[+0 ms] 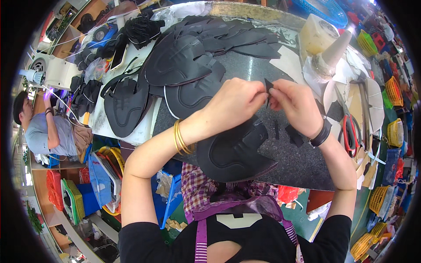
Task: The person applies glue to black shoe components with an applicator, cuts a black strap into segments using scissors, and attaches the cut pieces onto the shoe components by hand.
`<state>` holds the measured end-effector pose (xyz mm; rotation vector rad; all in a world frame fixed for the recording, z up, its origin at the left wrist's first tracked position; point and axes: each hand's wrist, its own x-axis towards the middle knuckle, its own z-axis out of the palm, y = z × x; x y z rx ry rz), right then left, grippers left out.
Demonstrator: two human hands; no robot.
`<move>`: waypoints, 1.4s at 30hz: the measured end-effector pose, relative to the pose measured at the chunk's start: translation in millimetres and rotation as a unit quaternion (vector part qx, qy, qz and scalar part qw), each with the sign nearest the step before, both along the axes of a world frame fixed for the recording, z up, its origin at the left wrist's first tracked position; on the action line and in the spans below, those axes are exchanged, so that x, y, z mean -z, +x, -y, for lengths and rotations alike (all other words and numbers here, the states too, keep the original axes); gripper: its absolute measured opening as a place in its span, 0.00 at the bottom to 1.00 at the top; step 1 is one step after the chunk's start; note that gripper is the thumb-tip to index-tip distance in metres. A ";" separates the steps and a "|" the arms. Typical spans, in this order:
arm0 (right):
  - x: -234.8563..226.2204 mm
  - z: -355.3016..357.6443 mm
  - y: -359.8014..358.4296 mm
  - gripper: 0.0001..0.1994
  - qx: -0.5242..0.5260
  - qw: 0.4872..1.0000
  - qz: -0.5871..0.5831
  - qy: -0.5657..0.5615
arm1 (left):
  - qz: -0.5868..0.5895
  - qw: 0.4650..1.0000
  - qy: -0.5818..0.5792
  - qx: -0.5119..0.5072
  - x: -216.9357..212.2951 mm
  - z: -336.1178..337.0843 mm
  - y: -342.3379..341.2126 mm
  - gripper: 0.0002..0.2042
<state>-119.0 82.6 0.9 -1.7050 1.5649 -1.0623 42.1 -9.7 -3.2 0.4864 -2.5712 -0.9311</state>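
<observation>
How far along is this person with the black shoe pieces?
Hard to tell what is finished: a large pile of black shoe pieces covers the far side of the table. In hand: left hand and right hand pinch a small black strip. One piece and several small strips wait nearby.

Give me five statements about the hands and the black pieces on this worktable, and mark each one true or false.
1. Both hands pinch one small black piece between them. True: left hand, right hand.
2. The left wrist wears gold bangles. True.
3. The red-handled scissors are in the right hand. False: they lie on the table, to the right of that hand.
4. A large black shaped piece lies on the table below the hands. True.
5. The pale cone stands left of the hands. False: it is at the upper right.
</observation>
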 end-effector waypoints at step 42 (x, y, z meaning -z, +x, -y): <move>7.2 -2.6 7.1 0.07 -0.121 0.985 0.022 0.122 | 0.096 0.906 0.413 -0.007 10.6 -12.6 40.3 0.10</move>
